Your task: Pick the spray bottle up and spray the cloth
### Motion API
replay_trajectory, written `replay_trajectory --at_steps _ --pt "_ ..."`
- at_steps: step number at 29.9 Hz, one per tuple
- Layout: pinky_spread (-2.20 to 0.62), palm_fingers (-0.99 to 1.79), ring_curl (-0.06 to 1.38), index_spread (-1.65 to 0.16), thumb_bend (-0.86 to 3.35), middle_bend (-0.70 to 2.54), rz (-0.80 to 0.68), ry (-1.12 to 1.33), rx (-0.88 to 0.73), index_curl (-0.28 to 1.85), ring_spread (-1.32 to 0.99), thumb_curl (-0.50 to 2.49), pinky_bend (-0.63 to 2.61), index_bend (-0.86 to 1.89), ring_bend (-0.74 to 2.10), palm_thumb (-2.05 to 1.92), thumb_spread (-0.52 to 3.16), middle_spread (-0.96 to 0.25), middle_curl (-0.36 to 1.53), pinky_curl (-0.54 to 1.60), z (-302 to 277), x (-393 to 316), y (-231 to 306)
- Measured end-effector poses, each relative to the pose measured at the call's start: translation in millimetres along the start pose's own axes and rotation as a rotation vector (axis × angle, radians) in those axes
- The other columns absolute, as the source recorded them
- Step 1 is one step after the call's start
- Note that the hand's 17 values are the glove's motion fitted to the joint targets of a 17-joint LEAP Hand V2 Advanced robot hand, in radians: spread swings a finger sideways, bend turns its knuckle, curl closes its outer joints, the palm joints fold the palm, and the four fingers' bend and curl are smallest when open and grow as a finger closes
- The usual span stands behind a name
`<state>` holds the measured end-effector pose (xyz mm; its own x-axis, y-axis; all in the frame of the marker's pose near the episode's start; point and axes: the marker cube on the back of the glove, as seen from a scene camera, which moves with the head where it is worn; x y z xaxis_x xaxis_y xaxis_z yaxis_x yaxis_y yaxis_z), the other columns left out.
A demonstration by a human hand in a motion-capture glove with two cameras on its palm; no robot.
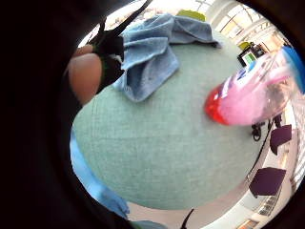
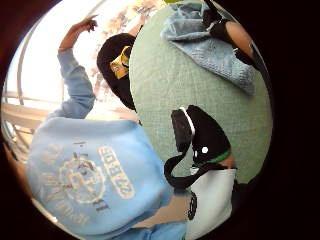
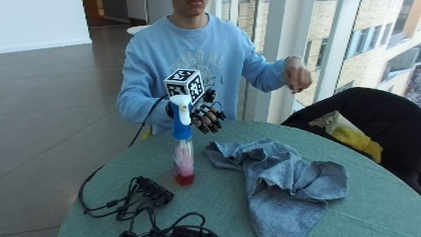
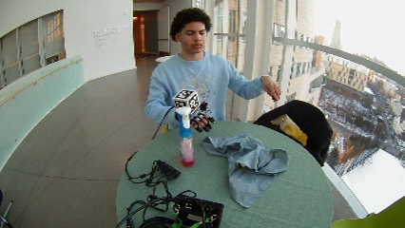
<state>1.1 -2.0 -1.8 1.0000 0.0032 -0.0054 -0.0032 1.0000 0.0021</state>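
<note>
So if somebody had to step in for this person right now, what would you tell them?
Gloved right hand: raised above the table's near edge, behind the spray bottle, fingers relaxed, holding nothing.
Spray bottle: upright on the green table, untouched, pink liquid inside.
Blue cloth: crumpled on the table beside the bottle, apart from it.
Done: nothing yet.
Left: grip the bottle, lift it, aim at the cloth, spray.

The outside view looks across the round table (image 3: 368, 197) at the person, quite close. The wide outside view faces the same way from farther back. Both palm views look out from the gloved right hand (image 3: 209, 117), down at the table top. All four show the cloth (image 3: 283, 182).
</note>
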Motion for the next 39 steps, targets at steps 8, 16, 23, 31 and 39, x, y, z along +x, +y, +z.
replay_trajectory --at_steps 8,16,23,31,39 --pt "0.12 0.80 0.21 -0.28 0.33 0.38 0.009 0.028 -0.010 0.15 -0.02 0.15 0.33 0.13 0.48 0.55 0.80 -0.05 0.21 0.18 -9 4 -7" --pt "0.14 0.78 0.25 -0.32 0.29 0.38 0.050 -0.004 0.014 0.19 -0.03 0.20 0.32 0.13 0.45 0.57 1.01 -0.06 0.27 0.22 -11 0 4" --pt "0.15 0.78 0.28 -0.33 0.24 0.36 0.131 -0.071 0.111 0.21 -0.03 0.23 0.30 0.12 0.44 0.59 1.10 -0.06 0.30 0.25 -23 7 33" --pt "0.15 0.78 0.30 -0.33 0.19 0.34 0.186 -0.113 0.184 0.22 -0.03 0.25 0.29 0.12 0.44 0.61 1.14 -0.07 0.33 0.27 -47 28 63" --pt "0.15 0.78 0.31 -0.34 0.14 0.33 0.265 -0.276 0.240 0.23 -0.03 0.27 0.27 0.12 0.42 0.62 1.16 -0.07 0.35 0.29 -56 48 90"
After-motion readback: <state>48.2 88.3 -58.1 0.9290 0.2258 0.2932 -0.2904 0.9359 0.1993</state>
